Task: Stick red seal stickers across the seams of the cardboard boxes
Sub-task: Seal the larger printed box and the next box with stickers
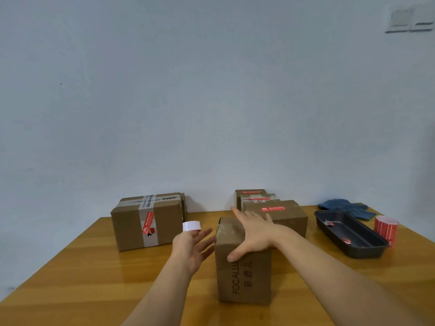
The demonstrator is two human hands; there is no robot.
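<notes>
A person's two bare arms reached forward over a glossy yellow-brown wooden table [70,278] set against a pale wall; the right hand [253,234] lay flat, fingers straight and spread, pressing on the top of a plain brown cardboard box with dark printed lettering on its near face [243,276], which stood in the middle of the table; the left hand [191,247] hovered just beside the box's left edge, fingers loosely open, with a small white strip, seemingly a sticker's blank side or backing [191,226], clinging to a fingertip; no red seal showed on this box, so the step in hand appeared to be steadying it before sealing; the next move would likely call for bringing a seal over the top seam under the right hand and smoothing it flat across both flaps; to the left stood a larger brown cardboard box banded with pale tape [147,222], already bearing a red seal sticker [148,222]; behind the central box sat a cluster of smaller brown cardboard boxes [275,212], red seals on their tops; to the right lay a long dark metal tray [350,236] holding a couple of crumpled red scraps [329,223]; just beyond it stood a roll of red seal stickers [386,229], and farther back a blue fabric glove [346,207].
</notes>
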